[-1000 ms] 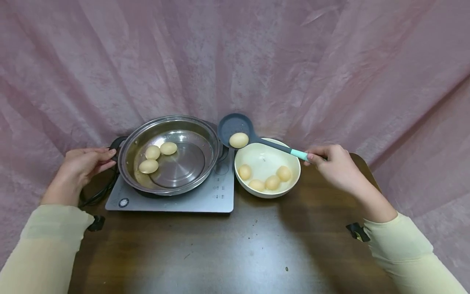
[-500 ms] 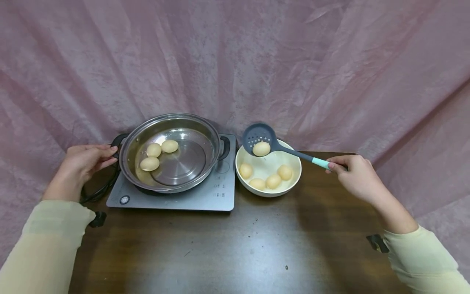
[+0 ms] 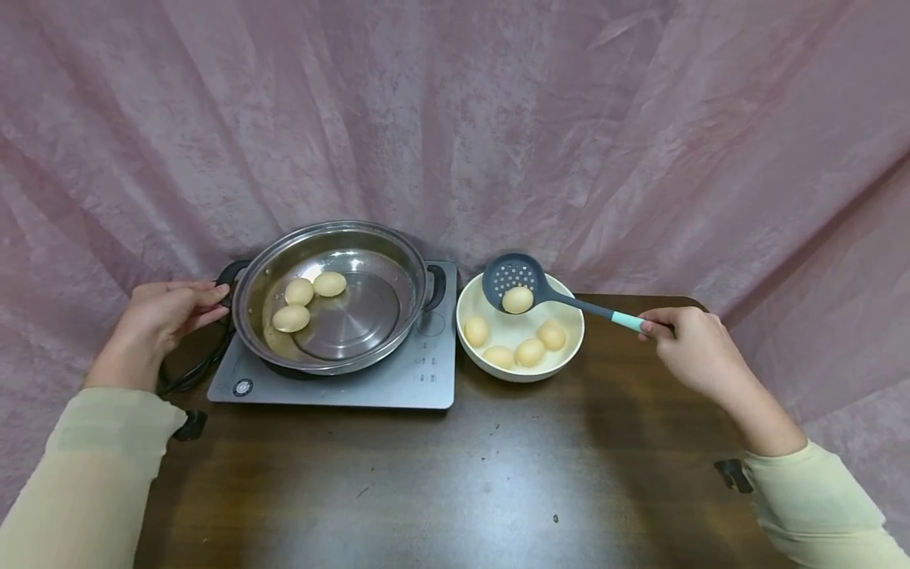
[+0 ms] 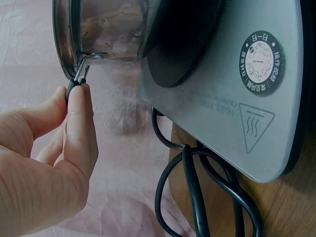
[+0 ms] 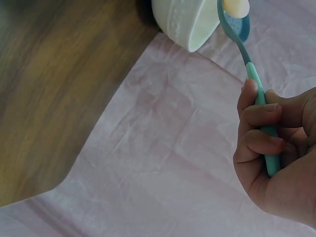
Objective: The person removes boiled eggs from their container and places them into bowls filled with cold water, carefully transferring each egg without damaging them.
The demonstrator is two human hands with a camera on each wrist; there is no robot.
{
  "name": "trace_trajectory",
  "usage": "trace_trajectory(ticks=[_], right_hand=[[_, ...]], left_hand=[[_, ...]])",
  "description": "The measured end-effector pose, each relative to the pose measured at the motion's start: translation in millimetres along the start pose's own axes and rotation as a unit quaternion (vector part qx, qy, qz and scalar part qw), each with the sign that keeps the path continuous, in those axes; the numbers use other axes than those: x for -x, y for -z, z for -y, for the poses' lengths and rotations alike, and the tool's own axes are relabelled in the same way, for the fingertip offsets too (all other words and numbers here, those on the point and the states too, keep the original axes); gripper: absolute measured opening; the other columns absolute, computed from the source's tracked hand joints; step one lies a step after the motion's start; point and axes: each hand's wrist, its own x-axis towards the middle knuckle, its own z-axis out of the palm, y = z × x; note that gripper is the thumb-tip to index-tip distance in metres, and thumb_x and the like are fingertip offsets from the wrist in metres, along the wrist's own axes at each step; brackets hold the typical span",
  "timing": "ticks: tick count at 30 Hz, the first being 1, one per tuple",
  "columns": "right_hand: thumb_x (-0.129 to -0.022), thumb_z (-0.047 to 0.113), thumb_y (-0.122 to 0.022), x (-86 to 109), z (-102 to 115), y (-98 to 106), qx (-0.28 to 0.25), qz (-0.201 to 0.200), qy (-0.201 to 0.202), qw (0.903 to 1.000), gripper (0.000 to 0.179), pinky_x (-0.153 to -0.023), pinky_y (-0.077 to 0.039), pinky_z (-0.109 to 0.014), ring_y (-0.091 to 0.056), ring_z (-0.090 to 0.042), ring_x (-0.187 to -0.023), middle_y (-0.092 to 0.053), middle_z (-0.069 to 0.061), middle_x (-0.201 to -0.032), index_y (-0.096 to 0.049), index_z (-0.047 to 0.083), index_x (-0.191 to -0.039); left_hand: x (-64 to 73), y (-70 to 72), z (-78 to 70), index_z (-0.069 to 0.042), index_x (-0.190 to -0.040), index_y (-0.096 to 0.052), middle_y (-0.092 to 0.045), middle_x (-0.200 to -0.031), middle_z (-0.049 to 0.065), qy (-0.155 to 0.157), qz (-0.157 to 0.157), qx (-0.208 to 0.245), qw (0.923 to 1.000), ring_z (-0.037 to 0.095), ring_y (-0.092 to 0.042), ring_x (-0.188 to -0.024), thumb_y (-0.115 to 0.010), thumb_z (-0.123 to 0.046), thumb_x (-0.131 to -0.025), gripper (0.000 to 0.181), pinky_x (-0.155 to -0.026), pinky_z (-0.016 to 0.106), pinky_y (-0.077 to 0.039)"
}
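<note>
My left hand pinches the black side handle of a steel pot between thumb and fingers, as the left wrist view also shows. Three eggs lie together in the pot's left half, in shallow liquid. With curled fingers, my right hand grips the mint-green end of a grey skimmer. One egg rests in the skimmer's perforated head, above the back of a cream bowl. Several eggs lie in the bowl along its front and sides.
Under the pot is a silver induction cooker, with black cables looping at its left. The brown wooden table extends in front, bearing a few small specks. A pink curtain hangs close behind the pot and bowl.
The skimmer and its egg have moved right from beside the pot to above the bowl, then lower and nearer. My left hand has stayed on the pot handle.
</note>
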Motion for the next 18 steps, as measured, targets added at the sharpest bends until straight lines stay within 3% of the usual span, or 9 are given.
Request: trace_trajectory(ticks=[7, 18], right_hand=[[-0.095, 0.013, -0.049, -4.6, -2.6, -3.5, 0.019, -0.011, 0.014, 0.9997, 0.019, -0.045, -0.032, -0.025, -0.042, -0.016, -0.051, -0.061, -0.002, -0.072, -0.068, 0.014, -0.094], [-0.093, 0.016, -0.054, -3.9, -6.3, -7.0, 0.056, -0.039, 0.027, 0.9973, 0.014, -0.043, -0.031, -0.026, -0.044, -0.019, -0.055, -0.057, -0.001, -0.07, -0.068, 0.015, -0.098]], left_hand=[[-2.8, -1.3, 0.2, -0.019, -0.076, -0.07, -0.066, -0.077, -0.008, -0.011, -0.007, 0.013, 0.9998, 0.005, -0.069, -0.073, -0.078, -0.006, -0.075, 0.015, -0.074, 0.023, -0.061], [-1.2, -1.8, 0.1, -0.019, -0.073, -0.072, -0.067, -0.076, -0.006, -0.008, 0.0, 0.02, 0.9998, 0.006, -0.069, -0.072, -0.078, -0.005, -0.075, 0.015, -0.073, 0.023, -0.061]])
